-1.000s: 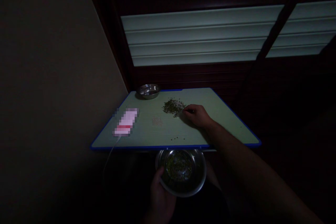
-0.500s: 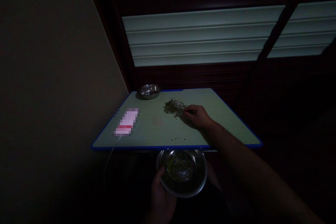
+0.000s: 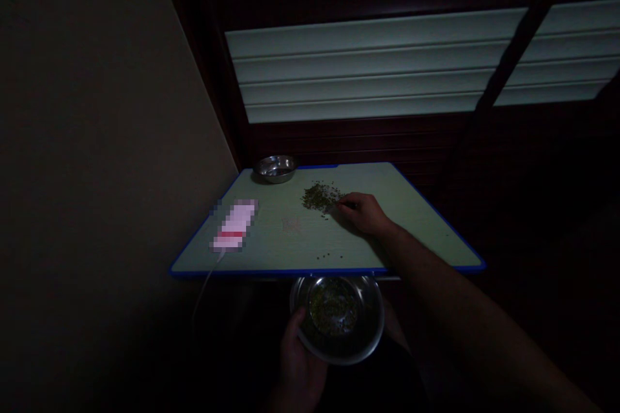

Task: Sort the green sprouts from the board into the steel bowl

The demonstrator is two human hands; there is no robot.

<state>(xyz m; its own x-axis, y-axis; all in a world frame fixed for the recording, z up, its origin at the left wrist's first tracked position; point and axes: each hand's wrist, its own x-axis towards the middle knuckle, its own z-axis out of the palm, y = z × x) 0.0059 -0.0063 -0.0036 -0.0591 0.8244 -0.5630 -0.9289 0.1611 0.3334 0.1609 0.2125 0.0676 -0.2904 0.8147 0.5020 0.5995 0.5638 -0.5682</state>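
Note:
My left hand (image 3: 301, 355) grips the near left rim of a steel bowl (image 3: 371, 322), thumb over the edge. The bowl sits low, just below the table's front edge, and small greenish grains (image 3: 334, 310) cover part of its bottom. On the table, a loose pile of small dark green-brown grains (image 3: 317, 197) is spread out. At the pile's right edge is my right hand (image 3: 363, 213), its fingers pinched together close to the tabletop. Whatever lies between those fingertips is too small and dark to make out.
The pale green folding table (image 3: 416, 232) has a blue rim. A smaller steel bowl (image 3: 275, 169) stands at its back left corner. A blurred-out phone (image 3: 235, 226) with a white cable (image 3: 206, 284) lies at the left. A few stray grains (image 3: 328, 255) lie near the front edge.
Little differs. My right fingertips have shifted very slightly at the pile's right edge. The held bowl and my left hand have drifted a touch to the right.

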